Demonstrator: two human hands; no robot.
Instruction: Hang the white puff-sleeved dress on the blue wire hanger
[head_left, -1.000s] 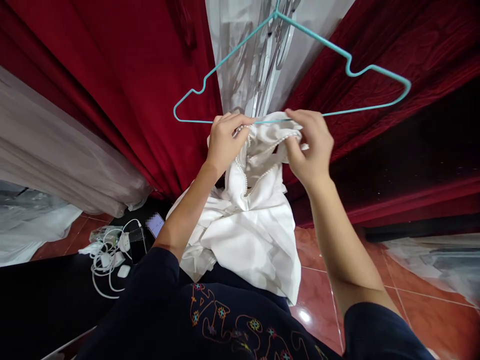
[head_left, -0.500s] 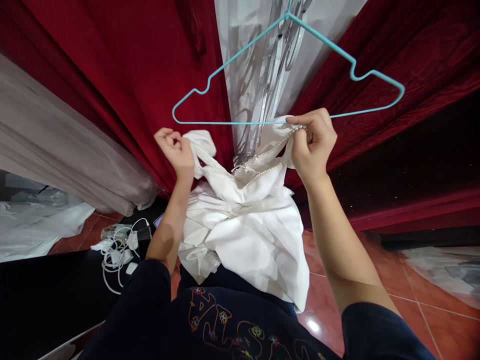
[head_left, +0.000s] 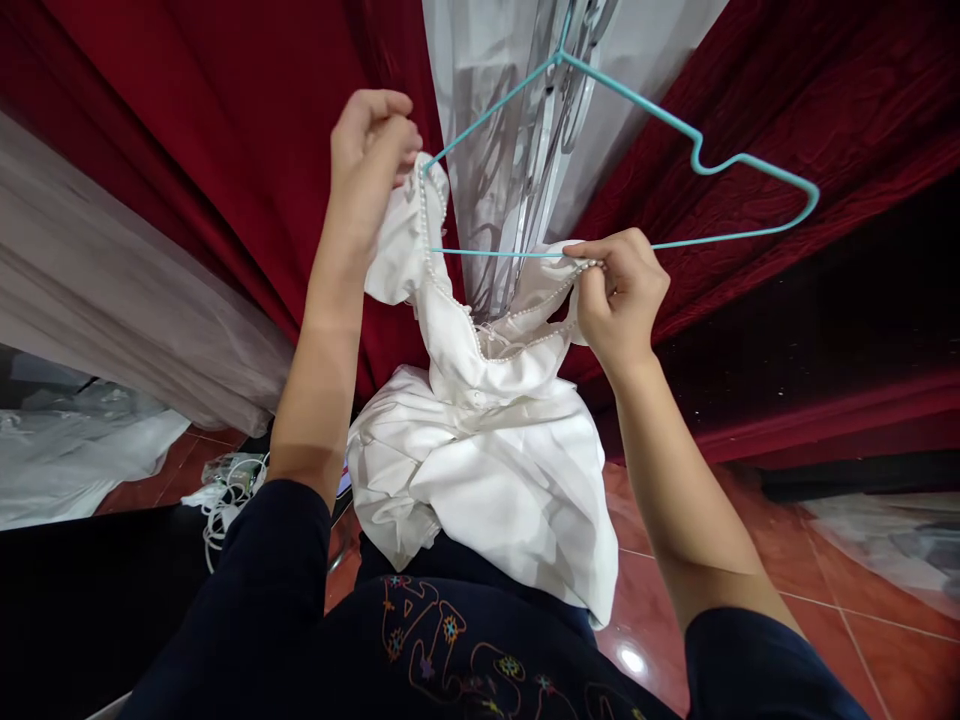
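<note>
A white dress [head_left: 510, 470] with pearl-like beads along its neckline lies bunched over my lap, its bodice raised toward a light-blue hanger [head_left: 637, 98]. The dress's left strap is looped over the hanger's left arm. At that strap's top, my left hand [head_left: 375, 145] is closed with fingertips bent round the fabric. My right hand [head_left: 626, 295] pinches the right strap against the hanger's bottom bar. The hanger's right end is bare, and its left end is hidden behind the strap and hand. Its hook runs out at the top edge.
Red curtains [head_left: 285, 150] hang ahead, with white drapery [head_left: 487, 120] between them. White cables [head_left: 225, 510] lie by a black surface [head_left: 97, 600] at left. Sheer white fabric [head_left: 82, 450] rests at far left, above a red tiled floor [head_left: 847, 580].
My left hand has moved up and slightly right, bringing the left strap over the hanger's left arm. The hanger has shifted a little down and left. My right hand has barely moved.
</note>
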